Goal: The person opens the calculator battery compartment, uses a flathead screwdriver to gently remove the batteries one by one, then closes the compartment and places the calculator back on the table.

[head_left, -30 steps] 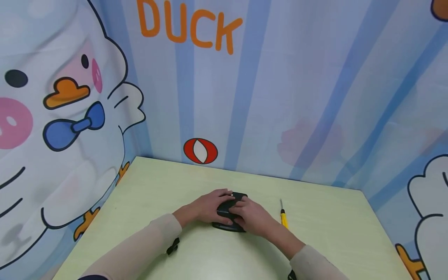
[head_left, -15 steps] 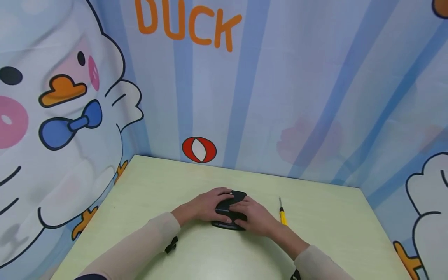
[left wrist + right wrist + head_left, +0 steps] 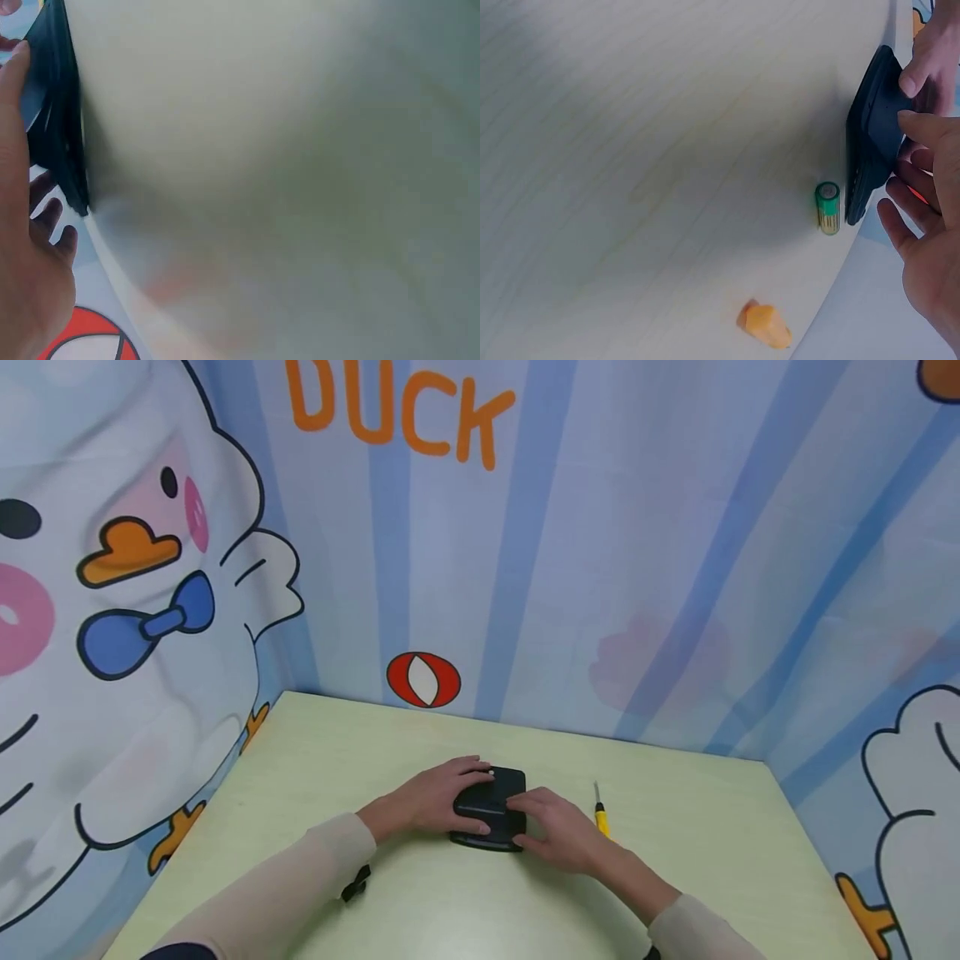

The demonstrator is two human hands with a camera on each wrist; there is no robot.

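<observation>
A black, flat device with rounded edges (image 3: 491, 806) lies on the table; its exact kind does not show. My left hand (image 3: 431, 797) holds it from the left, thumb along the near part and fingers spread over the far part. From the right, my right hand (image 3: 558, 831) touches it with index fingertip and thumb, the other fingers loosely bent. In the right wrist view a green-and-gold battery (image 3: 828, 208) stands close beside the device; the right hand hides that spot in the head view. The left wrist view catches only the device's edge (image 3: 60, 112).
A screwdriver with a yellow and black handle (image 3: 602, 817) lies right of the hands. Its handle end (image 3: 766, 325) shows in the right wrist view. The pale table (image 3: 360, 727) ends at a printed duck curtain (image 3: 600, 543) behind and on both sides.
My right hand has drawn back slightly to the right, uncovering more of the device's top. My left hand keeps its place on the device. The head view has shifted a little.
</observation>
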